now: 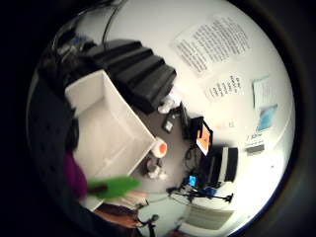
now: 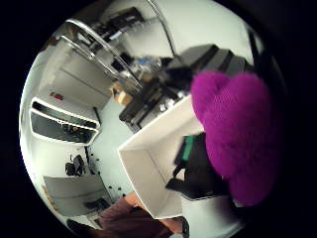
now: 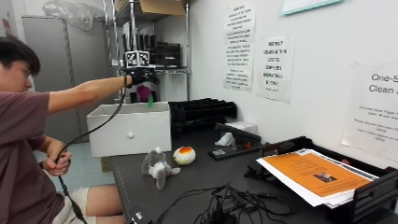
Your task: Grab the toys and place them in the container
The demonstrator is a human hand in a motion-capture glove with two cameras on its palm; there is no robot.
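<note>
The gloved right hand [image 3: 140, 75] hangs above the white container [image 3: 131, 128] at the table's far left, fingers curled round a purple plush toy [image 3: 144, 92] with a green stem; only its lower end shows beneath the glove. The container's inside is hidden here; the palm views show bare white floor. At the container's five o'clock lie a grey plush toy [image 3: 157, 167] and an orange-and-white ball toy [image 3: 184, 155], then an orange paper stack [image 3: 314, 176].
</note>
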